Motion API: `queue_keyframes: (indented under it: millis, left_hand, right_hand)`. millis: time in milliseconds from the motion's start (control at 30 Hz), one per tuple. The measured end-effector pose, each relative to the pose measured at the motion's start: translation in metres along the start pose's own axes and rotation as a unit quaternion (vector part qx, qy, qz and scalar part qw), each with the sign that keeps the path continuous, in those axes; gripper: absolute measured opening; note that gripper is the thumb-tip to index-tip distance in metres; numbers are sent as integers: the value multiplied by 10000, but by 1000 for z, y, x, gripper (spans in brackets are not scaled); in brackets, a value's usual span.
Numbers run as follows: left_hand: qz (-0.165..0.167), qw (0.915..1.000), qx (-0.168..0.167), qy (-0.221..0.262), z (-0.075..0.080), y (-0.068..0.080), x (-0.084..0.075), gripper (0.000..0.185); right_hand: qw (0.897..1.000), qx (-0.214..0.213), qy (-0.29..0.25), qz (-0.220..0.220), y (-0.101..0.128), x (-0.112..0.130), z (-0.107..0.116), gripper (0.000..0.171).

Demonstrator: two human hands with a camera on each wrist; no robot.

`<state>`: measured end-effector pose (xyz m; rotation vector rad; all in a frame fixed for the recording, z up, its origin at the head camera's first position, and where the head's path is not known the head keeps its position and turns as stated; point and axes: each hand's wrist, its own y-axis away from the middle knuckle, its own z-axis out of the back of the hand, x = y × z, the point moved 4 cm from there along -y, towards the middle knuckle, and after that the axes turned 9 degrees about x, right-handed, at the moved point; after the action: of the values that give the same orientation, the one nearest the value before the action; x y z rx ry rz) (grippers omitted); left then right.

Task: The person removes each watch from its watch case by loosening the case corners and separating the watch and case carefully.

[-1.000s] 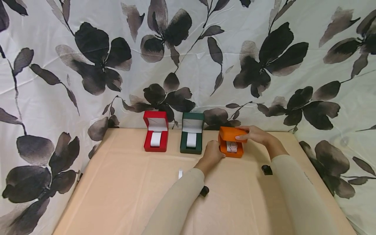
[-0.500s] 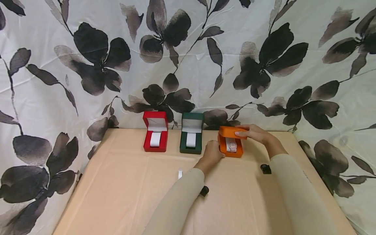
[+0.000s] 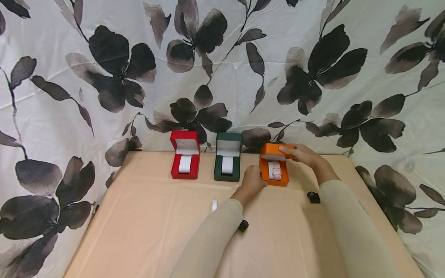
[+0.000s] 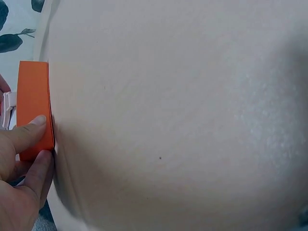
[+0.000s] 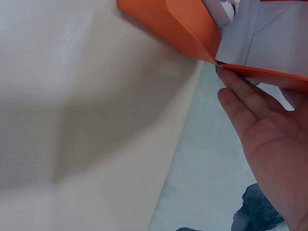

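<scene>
An orange watch box stands near the table's back edge, its lid raised. Inside, a pale watch is wrapped round a white cushion. My left hand grips the base at its left front; in the left wrist view, the thumb lies on the orange side and the fingers curl at its lower end. My right hand holds the lid at its right. In the right wrist view, the fingers rest behind the lid, next to its grey lining.
To the left stand an opened green watch box and an opened red watch box, each with a white cushion. A small white strip lies by my left forearm. Floral cloth hangs behind the table.
My right hand has swung the orange lid up and back from half lowered, so the watch and the pale lining now show more. The left hand has stayed at the base.
</scene>
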<state>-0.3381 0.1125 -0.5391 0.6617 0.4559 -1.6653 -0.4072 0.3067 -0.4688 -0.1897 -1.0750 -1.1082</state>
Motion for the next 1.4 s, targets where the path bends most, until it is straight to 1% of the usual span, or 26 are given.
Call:
queue_keyframes:
  millis: [167,300,400,567,667,833,933,1100,1267,1400]
  left_hand:
    - [5,10000,1,11,2,-1,0,32]
    - [50,10000,-20,9,4,-1,0,32]
    - [79,10000,6,6,3,-1,1,32]
    - [50,9999,-27,-158,0,-2,2,31]
    - [75,9999,-15,-82,-3,-2,2,31]
    - [91,10000,18,-36,-5,-1,0,32]
    - [37,9999,2,-140,-5,-1,-1,31]
    - [70,10000,10,-48,-4,0,0,30]
    - [28,10000,30,-29,-3,0,1,30]
    - [-9,10000,55,-60,-3,0,2,30]
  right_hand:
    - [9998,-131,-118,-49,-3,5,0,85]
    - [9997,-218,-53,-36,-2,11,-2,83]
    - [9996,-283,9,-92,-2,13,-4,84]
    - [9985,-476,149,-220,-3,13,-4,87]
    - [9975,-554,272,-332,-4,13,-2,89]
    - [9959,-590,279,-624,-4,16,2,97]
    - [9938,-762,340,-741,-5,16,4,103]
    - [9893,-1076,487,-855,-10,15,5,108]
    - [9882,-1099,517,-931,-9,17,4,109]
    - [9906,-988,294,-897,-8,15,2,113]
